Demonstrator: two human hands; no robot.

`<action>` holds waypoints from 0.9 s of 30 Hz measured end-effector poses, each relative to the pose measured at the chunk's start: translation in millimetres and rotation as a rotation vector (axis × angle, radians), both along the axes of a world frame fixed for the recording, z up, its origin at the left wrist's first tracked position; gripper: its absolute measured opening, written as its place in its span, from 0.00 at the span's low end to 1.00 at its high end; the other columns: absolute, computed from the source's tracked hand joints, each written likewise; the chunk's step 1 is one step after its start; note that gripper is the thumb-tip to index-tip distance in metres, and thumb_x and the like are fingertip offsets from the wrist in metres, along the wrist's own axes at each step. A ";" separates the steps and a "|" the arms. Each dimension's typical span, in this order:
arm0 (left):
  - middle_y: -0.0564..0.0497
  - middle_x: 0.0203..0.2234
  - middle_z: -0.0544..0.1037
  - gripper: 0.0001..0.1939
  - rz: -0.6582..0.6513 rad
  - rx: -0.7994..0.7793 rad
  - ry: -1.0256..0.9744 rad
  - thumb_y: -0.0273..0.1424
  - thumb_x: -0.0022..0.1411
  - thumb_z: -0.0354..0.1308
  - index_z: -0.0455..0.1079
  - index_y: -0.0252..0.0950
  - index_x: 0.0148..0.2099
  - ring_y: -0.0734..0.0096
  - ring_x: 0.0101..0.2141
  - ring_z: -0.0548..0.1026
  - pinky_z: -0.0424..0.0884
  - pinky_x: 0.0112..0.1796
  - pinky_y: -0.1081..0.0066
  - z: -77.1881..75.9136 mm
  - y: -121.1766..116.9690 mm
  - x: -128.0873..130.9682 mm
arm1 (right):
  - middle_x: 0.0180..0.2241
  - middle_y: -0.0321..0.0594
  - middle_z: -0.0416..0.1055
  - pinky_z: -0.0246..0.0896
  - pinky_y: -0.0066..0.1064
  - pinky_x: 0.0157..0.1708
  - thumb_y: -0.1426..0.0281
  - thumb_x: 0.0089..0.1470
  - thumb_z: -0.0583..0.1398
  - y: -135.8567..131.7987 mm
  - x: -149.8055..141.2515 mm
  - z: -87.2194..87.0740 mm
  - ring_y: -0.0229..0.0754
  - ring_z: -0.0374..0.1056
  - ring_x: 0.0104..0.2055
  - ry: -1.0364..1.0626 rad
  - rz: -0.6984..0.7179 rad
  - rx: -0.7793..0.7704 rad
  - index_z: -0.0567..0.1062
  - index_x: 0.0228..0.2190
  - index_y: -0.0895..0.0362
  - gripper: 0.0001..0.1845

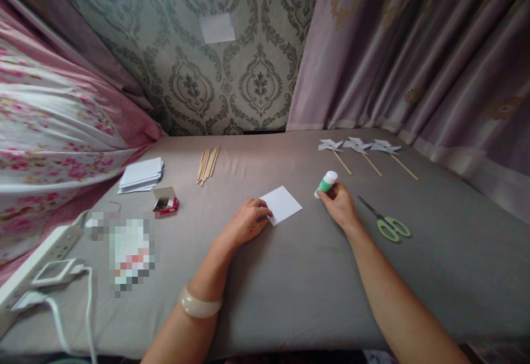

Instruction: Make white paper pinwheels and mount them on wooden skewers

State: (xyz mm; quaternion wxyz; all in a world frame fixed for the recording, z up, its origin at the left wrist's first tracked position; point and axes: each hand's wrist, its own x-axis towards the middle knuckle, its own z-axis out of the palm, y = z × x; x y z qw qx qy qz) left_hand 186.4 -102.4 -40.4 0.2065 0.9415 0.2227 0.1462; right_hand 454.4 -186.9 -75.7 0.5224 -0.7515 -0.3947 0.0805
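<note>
A white square of paper [283, 206] lies on the cloth-covered table, one corner pointing away from me. My left hand [250, 221] rests at its left corner, the fingers curled over the edge and gripping it; the thumb is mostly hidden. To the right of the paper, my right hand [340, 205] is closed around a white and green glue stick [327, 183], tilted, with its white end up. Beside my right forearm lie scissors [386, 225] with green handles, their blades pointing away from me.
Three paper pinwheels [356, 145] on sticks lie at the back right. Several wooden sticks [207, 165] and a paper stack [141, 175] are at the back left. Nearer are a small red box [166, 202], a blurred packet [131, 251] and a power strip [58, 247] with white cables.
</note>
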 end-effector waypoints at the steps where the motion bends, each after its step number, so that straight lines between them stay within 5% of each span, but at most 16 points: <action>1: 0.46 0.43 0.75 0.15 0.005 0.008 -0.001 0.21 0.55 0.53 0.76 0.38 0.42 0.62 0.45 0.69 0.66 0.49 0.63 0.5 -0.6 0.1 | 0.35 0.49 0.76 0.66 0.41 0.38 0.60 0.42 0.62 0.7 -0.5 0.7 0.49 0.72 0.36 -0.011 -0.008 -0.011 0.70 0.38 0.58 0.22; 9: 0.46 0.43 0.76 0.18 0.034 0.006 -0.029 0.18 0.55 0.49 0.76 0.36 0.41 0.63 0.46 0.70 0.67 0.49 0.65 -3.6 -0.5 1.9 | 0.37 0.50 0.75 0.65 0.38 0.37 0.63 0.42 0.63 -10.5 -3.6 8.7 0.50 0.72 0.37 -0.147 -0.070 -0.153 0.68 0.40 0.58 0.22; 12: 0.46 0.43 0.76 0.17 0.035 0.014 -0.041 0.19 0.56 0.48 0.75 0.36 0.41 0.63 0.47 0.71 0.67 0.49 0.65 -6.2 0.4 1.6 | 0.32 0.48 0.74 0.63 0.39 0.35 0.64 0.46 0.62 -22.7 -17.7 22.0 0.50 0.71 0.35 -0.333 -0.108 -0.252 0.70 0.32 0.57 0.12; 15: 0.45 0.44 0.76 0.16 0.044 0.031 -0.059 0.20 0.57 0.48 0.75 0.36 0.40 0.63 0.47 0.71 0.67 0.49 0.64 -5.6 -0.3 1.6 | 0.28 0.41 0.73 0.63 0.35 0.34 0.64 0.50 0.60 -26.9 -49.2 34.4 0.44 0.69 0.31 -0.362 0.144 -0.176 0.71 0.28 0.55 0.07; 19: 0.45 0.44 0.76 0.15 0.049 0.005 -0.150 0.20 0.55 0.51 0.75 0.35 0.42 0.64 0.47 0.72 0.67 0.50 0.65 -1.0 -4.3 3.5 | 0.40 0.43 0.75 0.61 0.38 0.47 0.70 0.50 0.62 -23.0 -93.1 33.5 0.46 0.68 0.45 -0.439 0.510 -0.064 0.73 0.36 0.55 0.09; 27: 0.43 0.44 0.76 0.14 0.011 -0.071 -0.082 0.27 0.53 0.58 0.73 0.34 0.44 0.62 0.46 0.73 0.68 0.49 0.66 1.1 -8.3 3.2 | 0.43 0.46 0.74 0.62 0.38 0.47 0.69 0.51 0.63 -20.5 -103.2 20.2 0.49 0.68 0.47 -0.483 0.512 -0.209 0.72 0.41 0.56 0.14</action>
